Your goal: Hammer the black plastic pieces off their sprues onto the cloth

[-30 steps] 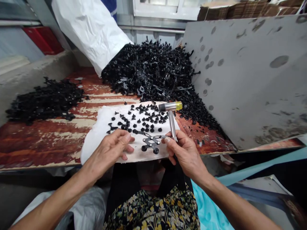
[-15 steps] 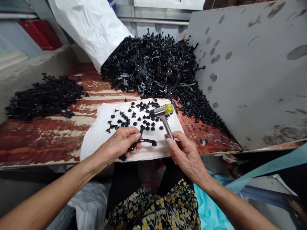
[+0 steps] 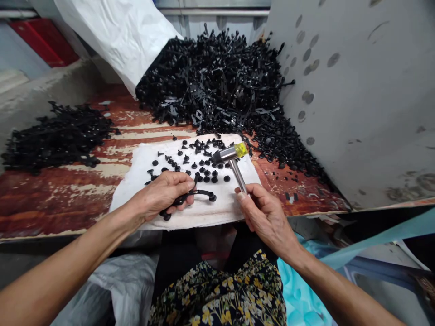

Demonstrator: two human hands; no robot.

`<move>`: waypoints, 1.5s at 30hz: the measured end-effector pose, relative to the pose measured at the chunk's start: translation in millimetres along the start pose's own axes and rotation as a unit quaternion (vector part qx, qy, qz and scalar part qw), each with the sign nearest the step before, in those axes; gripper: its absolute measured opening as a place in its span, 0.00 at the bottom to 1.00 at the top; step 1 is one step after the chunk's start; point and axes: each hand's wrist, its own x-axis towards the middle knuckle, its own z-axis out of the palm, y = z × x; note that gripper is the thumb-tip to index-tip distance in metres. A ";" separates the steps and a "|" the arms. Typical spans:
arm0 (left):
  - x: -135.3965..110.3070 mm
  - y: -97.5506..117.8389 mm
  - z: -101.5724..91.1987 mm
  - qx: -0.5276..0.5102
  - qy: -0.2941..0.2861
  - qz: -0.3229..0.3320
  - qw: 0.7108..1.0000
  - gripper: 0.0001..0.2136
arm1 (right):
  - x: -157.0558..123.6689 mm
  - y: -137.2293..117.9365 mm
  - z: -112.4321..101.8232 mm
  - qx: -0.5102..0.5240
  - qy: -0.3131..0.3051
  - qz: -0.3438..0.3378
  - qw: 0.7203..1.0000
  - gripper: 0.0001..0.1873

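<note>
My left hand [image 3: 166,192] is closed round several black slotted plastic strips [image 3: 200,193] with round knobs at their ends. They stick out on both sides of the fingers, over the front of a white cloth [image 3: 224,206]. In my right hand [image 3: 263,210] is a small mallet [image 3: 238,174], gripped by its metal handle. Its head has one yellow face and one black face and is raised over the cloth. Several small black round-headed plugs [image 3: 215,173] lie scattered on the cloth beyond both hands.
A big heap of black strips [image 3: 217,77] rises at the back, spilling from a white sack [image 3: 118,36]. A smaller pile [image 3: 57,136] lies to the left on the worn red tabletop [image 3: 61,194]. A grey spotted panel [image 3: 356,104] walls off the right side.
My left hand has moved slightly left with the black strips. The mallet stays in my right hand, almost where it was. The whole view has shifted a little.
</note>
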 end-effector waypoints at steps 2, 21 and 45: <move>0.3 0.4 0.4 0.002 0.000 -0.001 1.000 0.09 | 0.1 0.6 -0.2 0.005 0.000 0.001 1.000 0.13; 1.0 10.7 -3.0 0.079 0.009 -0.030 0.996 0.12 | -1.3 -2.4 -1.6 -0.033 -0.028 -0.012 0.999 0.11; 2.8 2.2 -5.0 0.076 0.004 0.010 0.997 0.12 | 0.7 -1.1 -3.9 -0.032 -0.030 -0.003 0.999 0.12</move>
